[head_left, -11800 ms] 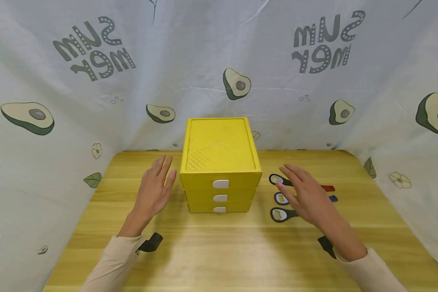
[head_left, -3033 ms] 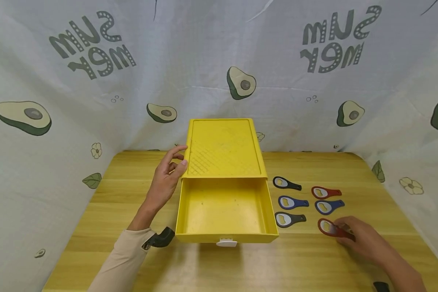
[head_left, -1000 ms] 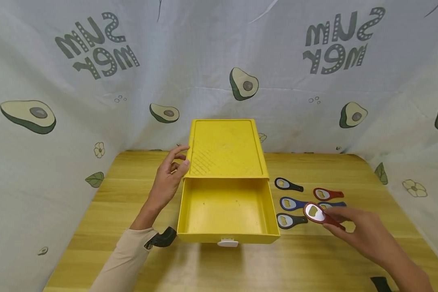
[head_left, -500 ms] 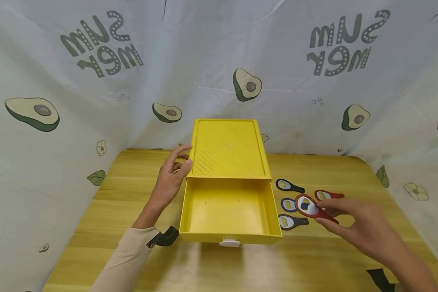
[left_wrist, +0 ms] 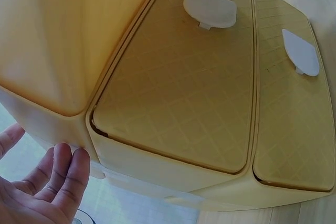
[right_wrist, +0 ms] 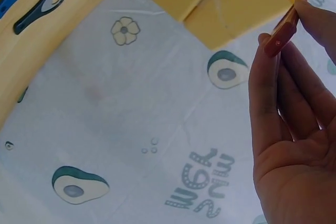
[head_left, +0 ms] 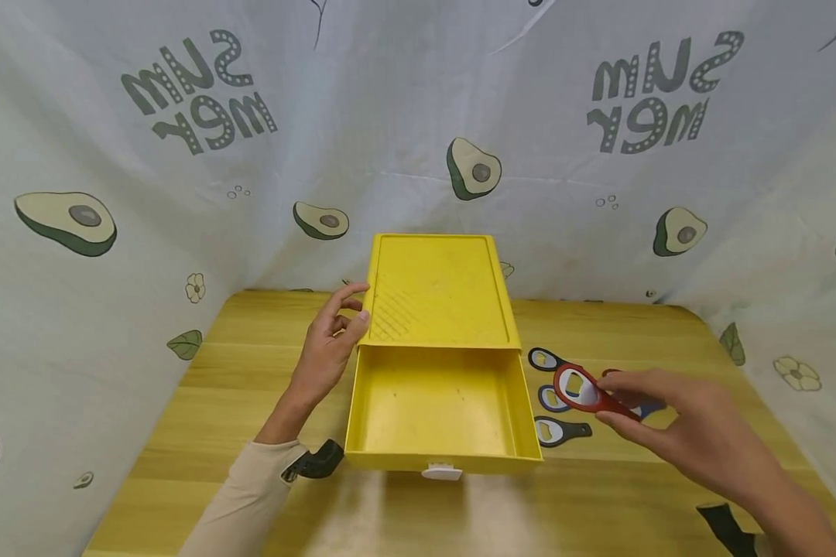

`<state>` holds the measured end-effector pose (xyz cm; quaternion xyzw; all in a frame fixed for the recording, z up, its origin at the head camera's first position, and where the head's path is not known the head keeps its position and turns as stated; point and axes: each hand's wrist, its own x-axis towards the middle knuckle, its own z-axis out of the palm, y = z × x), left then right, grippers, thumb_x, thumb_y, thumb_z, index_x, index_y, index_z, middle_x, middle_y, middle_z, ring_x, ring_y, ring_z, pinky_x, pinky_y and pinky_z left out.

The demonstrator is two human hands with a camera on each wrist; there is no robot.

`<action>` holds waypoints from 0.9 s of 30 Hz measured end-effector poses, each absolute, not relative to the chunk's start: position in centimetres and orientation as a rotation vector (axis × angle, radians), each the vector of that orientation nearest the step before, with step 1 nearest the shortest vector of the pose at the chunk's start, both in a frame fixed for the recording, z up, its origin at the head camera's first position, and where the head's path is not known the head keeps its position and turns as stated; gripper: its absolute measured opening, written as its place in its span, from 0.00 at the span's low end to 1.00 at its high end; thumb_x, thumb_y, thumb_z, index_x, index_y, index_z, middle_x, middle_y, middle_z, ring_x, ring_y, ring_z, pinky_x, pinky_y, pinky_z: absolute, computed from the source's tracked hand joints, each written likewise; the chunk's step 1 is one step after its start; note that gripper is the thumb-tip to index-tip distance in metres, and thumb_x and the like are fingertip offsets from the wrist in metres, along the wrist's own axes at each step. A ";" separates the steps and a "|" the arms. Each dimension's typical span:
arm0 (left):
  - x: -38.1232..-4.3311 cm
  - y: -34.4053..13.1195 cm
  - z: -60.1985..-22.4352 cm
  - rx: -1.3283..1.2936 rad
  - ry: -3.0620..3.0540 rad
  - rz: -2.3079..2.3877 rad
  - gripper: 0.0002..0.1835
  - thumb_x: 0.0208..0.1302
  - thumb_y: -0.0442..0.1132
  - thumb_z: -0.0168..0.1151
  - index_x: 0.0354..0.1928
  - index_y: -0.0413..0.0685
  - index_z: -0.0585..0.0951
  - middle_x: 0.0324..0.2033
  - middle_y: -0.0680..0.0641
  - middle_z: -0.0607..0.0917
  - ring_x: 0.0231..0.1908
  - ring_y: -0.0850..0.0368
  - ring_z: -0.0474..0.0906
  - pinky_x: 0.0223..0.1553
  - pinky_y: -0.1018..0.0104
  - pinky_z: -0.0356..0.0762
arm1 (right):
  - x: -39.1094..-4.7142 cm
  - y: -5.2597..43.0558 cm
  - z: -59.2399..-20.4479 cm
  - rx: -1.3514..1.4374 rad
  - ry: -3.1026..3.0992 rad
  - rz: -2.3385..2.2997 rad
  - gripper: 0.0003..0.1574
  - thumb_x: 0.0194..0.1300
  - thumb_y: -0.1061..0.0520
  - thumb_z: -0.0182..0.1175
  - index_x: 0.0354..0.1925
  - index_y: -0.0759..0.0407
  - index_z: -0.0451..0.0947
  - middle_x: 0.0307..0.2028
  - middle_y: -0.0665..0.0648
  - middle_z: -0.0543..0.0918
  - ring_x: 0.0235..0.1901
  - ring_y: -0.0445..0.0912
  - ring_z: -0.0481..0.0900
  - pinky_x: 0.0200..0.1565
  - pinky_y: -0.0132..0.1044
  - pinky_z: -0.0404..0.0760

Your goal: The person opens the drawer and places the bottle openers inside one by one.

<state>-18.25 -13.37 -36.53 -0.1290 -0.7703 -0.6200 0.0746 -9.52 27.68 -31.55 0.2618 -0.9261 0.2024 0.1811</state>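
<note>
A red bottle opener (head_left: 590,395) is pinched by its handle between the thumb and fingers of my right hand (head_left: 704,425), above the other openers. The right wrist view shows the end of this opener (right_wrist: 280,40) between the fingertips. My left hand (head_left: 320,356) rests its fingertips against the left side of the yellow drawer box (head_left: 442,290). In the left wrist view, several fingers (left_wrist: 76,174) touch the box's side wall, loosely bent. The top drawer (head_left: 397,462) is pulled out, and no object shows inside it.
Right of the box lie a black opener (head_left: 544,360), a dark opener (head_left: 564,431) and a blue opener (head_left: 547,399); more are partly hidden behind the right hand. The lower drawers have white handles (left_wrist: 212,9). A printed cloth (head_left: 390,100) hangs behind the wooden table (head_left: 202,433).
Since the oldest frame, the top drawer has been pulled out and the right hand has picked up the red bottle opener. Lately it has moved up and left with it; the left hand stays.
</note>
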 end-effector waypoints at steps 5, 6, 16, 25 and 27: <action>-18.1 -13.5 -36.6 -0.382 -2.313 -1.874 0.22 0.76 0.44 0.52 0.70 0.60 0.69 0.56 0.44 0.72 0.35 0.47 0.73 0.38 0.60 0.68 | -9.5 26.3 -30.5 0.787 -2.612 0.569 0.34 0.36 0.63 0.83 0.44 0.44 0.86 0.36 0.43 0.88 0.29 0.28 0.80 0.32 0.17 0.75; -18.0 -13.5 -36.6 -0.380 -2.314 -1.876 0.22 0.76 0.44 0.52 0.70 0.61 0.69 0.56 0.44 0.72 0.35 0.47 0.73 0.38 0.59 0.68 | -9.5 26.1 -30.3 0.797 -2.611 0.564 0.34 0.35 0.62 0.83 0.44 0.43 0.86 0.36 0.42 0.88 0.29 0.28 0.80 0.33 0.16 0.75; -18.2 -13.5 -36.6 -0.402 -2.302 -1.877 0.23 0.76 0.45 0.52 0.70 0.59 0.69 0.56 0.43 0.72 0.32 0.50 0.71 0.37 0.61 0.68 | -10.3 24.0 -29.2 0.928 -2.577 0.526 0.34 0.36 0.57 0.84 0.46 0.41 0.86 0.35 0.38 0.86 0.31 0.29 0.80 0.35 0.16 0.74; -18.4 -13.5 -36.8 -0.408 -2.282 -1.870 0.22 0.76 0.44 0.52 0.69 0.59 0.70 0.55 0.43 0.73 0.31 0.48 0.71 0.36 0.61 0.68 | -11.5 21.3 -28.0 1.112 -2.536 0.613 0.26 0.46 0.56 0.80 0.46 0.43 0.85 0.35 0.36 0.84 0.31 0.29 0.79 0.34 0.18 0.75; -18.4 -13.5 -36.8 -0.405 -2.285 -1.871 0.22 0.76 0.44 0.52 0.69 0.59 0.70 0.55 0.43 0.72 0.32 0.50 0.72 0.36 0.61 0.69 | -11.8 20.7 -27.8 1.141 -2.540 0.608 0.26 0.45 0.58 0.80 0.45 0.43 0.85 0.36 0.36 0.84 0.31 0.29 0.79 0.34 0.17 0.75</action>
